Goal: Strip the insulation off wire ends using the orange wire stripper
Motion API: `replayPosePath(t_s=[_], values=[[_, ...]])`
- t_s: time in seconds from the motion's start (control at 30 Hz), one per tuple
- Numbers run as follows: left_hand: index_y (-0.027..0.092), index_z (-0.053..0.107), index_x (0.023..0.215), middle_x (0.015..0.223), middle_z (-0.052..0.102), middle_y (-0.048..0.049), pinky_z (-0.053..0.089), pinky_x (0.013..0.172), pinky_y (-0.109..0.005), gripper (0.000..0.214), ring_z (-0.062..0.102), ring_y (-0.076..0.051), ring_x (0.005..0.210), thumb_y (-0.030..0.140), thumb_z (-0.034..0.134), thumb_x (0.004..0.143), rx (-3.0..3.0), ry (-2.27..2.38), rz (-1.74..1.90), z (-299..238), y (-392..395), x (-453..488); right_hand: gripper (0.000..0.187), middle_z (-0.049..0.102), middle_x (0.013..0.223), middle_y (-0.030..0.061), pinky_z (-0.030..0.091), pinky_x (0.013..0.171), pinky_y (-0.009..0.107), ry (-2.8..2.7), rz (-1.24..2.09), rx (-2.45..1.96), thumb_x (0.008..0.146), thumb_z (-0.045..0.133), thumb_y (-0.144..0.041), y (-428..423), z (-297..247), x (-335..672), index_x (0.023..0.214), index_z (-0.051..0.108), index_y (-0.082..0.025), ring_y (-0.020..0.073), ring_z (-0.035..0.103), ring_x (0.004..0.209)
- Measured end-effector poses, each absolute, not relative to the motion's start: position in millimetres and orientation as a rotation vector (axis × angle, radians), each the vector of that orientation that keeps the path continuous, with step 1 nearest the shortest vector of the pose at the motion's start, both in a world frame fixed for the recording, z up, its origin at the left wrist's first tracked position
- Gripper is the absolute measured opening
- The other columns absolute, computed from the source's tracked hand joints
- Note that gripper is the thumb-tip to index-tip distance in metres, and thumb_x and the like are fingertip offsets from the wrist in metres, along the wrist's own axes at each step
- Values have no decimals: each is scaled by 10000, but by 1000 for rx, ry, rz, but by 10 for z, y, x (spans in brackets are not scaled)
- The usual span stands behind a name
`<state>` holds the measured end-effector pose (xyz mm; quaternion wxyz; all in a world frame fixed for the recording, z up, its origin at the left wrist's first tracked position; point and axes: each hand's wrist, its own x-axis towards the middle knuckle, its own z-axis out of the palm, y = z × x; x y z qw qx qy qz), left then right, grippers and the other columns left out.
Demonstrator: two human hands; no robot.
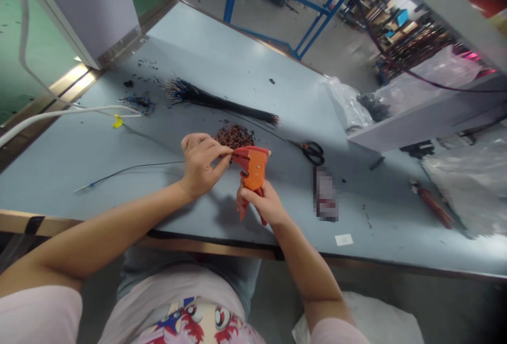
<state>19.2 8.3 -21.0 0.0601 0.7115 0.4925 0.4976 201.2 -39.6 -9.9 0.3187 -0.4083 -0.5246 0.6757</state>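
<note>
While left [200, 167] pinches (wire [138, 166]), right [263, 204] grips strippers [252, 170].

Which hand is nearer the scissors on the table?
Right. The right hand, gripping the orange wire stripper, lies to the left of the scissors and closer to the table's near edge. The left hand is farther left, beyond the stripper.

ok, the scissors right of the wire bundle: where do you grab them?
Take the scissors by their black handle loops, coming from above on the right side. They lie flat on the table with the blades pointing left toward the wire bundle, so that approach probably stays clear of the tips and the thin wire running near them.
</note>
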Motion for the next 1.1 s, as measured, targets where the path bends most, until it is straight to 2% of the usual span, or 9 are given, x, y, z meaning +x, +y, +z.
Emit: replayPosePath(t_s=[0.23, 0.57, 0.67, 0.83, 1.1], values=[[263, 655, 777, 652, 628, 14, 306, 836, -414, 85, 540, -208, 852, 277, 588, 827, 2187, 1487, 1522, -186, 67, 198, 277, 532, 518, -34, 503, 473, 260, -1380, 1765, -1070, 812, 636, -380, -415, -103, 2023, 669, 497, -189, 109, 519, 420], [235, 629, 773, 648, 618, 18, 301, 814, -396, 55, 541, -202, 838, 235, 595, 816, 2235, 1434, 1601, -198, 58, 209, 259, 526, 523, -41, 517, 443, 245, -1346, 1767, -1087, 811, 642, -334, -447, -69, 2019, 678, 494, -170, 103, 532, 419], [233, 619, 780, 700, 641, 19, 311, 835, -400, 31, 546, -197, 857, 217, 605, 804, 2241, 1404, 1657, -208, 63, 209, 247, 535, 539, -29, 505, 421, 238, -1361, 1787, -1037, 818, 645, -326, -439, -73, 2017, 693, 508, -163, 109, 540, 438], [232, 612, 824, 793, 663, 10, 338, 890, -407, 26, 547, -208, 955, 214, 606, 806, 2251, 1359, 1702, -224, 63, 200, 210, 589, 582, -8, 518, 441, 250, -1360, 1834, -986, 812, 662, -312, -412, -66, 2023, 783, 522, -159, 127, 578, 471], [219, 570, 813, 787, 646, -4, 364, 889, -406, 66, 550, -206, 951, 246, 530, 858, 2252, 1271, 1644, -181, 36, 195, 206, 628, 716, 25, 546, 530, 294, -1350, 1898, -924, 802, 686, -272, -405, -37, 2113, 910, 555, -154, 161, 631, 605]])
